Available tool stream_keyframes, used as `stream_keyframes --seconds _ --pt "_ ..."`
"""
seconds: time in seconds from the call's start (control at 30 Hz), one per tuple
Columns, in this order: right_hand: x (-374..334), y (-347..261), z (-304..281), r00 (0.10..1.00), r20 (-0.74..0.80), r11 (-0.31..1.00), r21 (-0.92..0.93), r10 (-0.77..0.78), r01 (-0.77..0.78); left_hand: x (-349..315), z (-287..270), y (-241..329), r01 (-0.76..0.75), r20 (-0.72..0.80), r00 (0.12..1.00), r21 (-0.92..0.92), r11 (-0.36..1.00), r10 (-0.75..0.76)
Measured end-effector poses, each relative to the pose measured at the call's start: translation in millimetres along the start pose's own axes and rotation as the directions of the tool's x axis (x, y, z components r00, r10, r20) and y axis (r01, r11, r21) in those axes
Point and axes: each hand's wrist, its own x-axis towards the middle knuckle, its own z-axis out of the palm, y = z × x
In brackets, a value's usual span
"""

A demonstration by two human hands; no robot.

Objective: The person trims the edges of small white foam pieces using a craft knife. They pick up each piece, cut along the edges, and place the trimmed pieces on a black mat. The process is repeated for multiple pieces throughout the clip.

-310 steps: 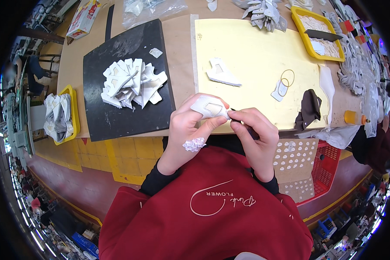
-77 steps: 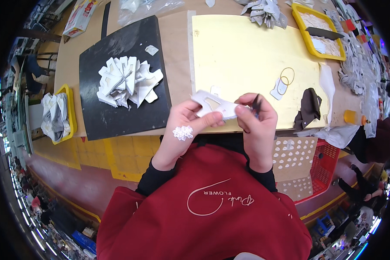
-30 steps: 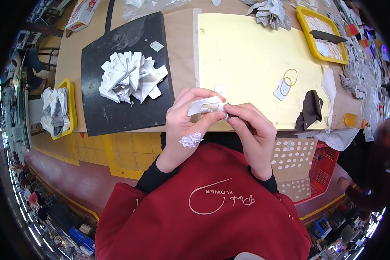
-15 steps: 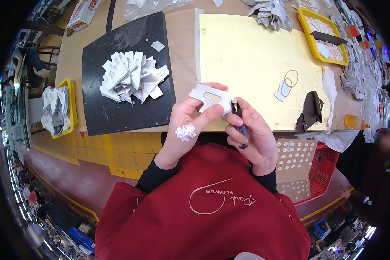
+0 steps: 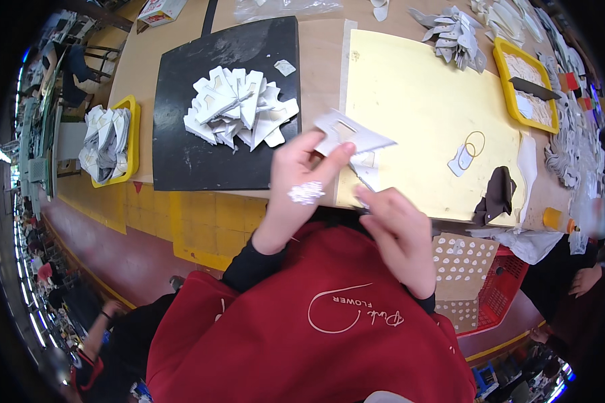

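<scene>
My left hand [image 5: 299, 164] pinches a flat white cut piece [image 5: 364, 139] with a window-like opening between thumb and fingers. It is raised over the table edge, tilted, its pointed end to the right. My right hand [image 5: 403, 235], blurred, is closed around a slim dark tool [image 5: 361, 177] whose thin end points up toward the piece; its exact kind cannot be made out. A paler patch shows beneath the piece, too blurred to name. Left of my hands, a heap of similar white pieces [image 5: 238, 107] lies on a black board [image 5: 181, 161].
A yellow sheet [image 5: 410, 94] covers the table's middle, bearing a tag with rings [image 5: 464, 160] and a dark brown scrap [image 5: 497, 195]. Yellow trays [image 5: 136, 134] of pieces stand left and at far right [image 5: 554, 121]. A red crate [image 5: 507, 282] sits below. People are nearby.
The white piece has turned, its point swinging out to the right. My right hand has drawn down and away from it with the tool. The whole view has shifted.
</scene>
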Motion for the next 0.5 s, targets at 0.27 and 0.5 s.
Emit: stream_keyframes --seconds 0.27,0.5 --pt "8 39 -12 0.927 -0.325 0.940 -0.215 0.188 -0.266 39 -104 24 -0.184 -0.466 0.814 0.362 0.914 0.348" --pt "11 60 28 0.922 -0.284 0.915 -0.230 0.263 -0.332 26 -100 14 -0.221 -0.438 0.677 0.645 0.731 0.592"
